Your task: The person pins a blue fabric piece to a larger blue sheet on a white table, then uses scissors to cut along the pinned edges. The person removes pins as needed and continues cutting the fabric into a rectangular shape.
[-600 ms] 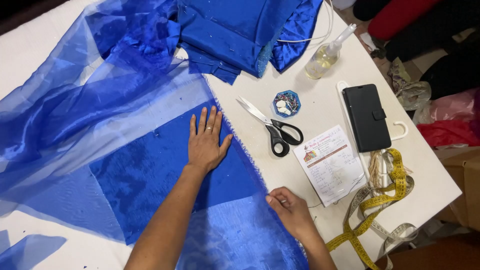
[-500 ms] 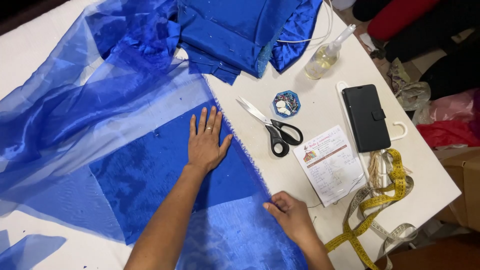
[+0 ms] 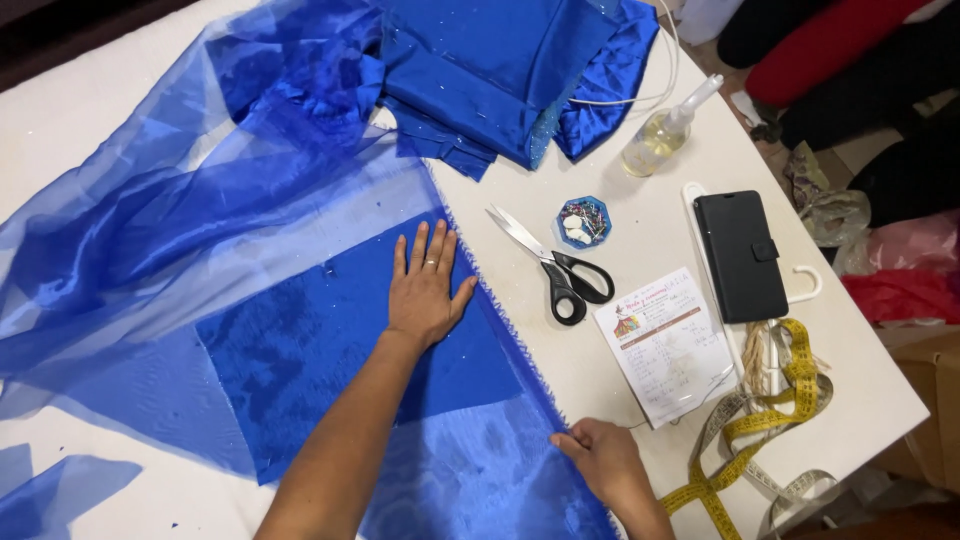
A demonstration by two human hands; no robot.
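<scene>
Blue sheer fabric point(image 3: 300, 330) lies across the white table point(image 3: 650, 230). Left hand point(image 3: 425, 290) presses flat on it, fingers spread; right hand point(image 3: 600, 460) pinches its edge. Scissors point(image 3: 560, 270) lie just beside

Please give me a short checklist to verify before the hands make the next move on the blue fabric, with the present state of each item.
1. Left hand lies flat on the blue fabric, fingers spread: ok.
2. Right hand pinches the fabric's frayed edge near the table's near side: ok.
3. Fabric between the two hands lies smooth: ok, though the sheer layer farther left is wrinkled.
4. Scissors lie on the table, clear of the fabric: ok.
5. Pin box stands open beside the scissors: ok.
6. Pins already in the edge: cannot tell.
</scene>
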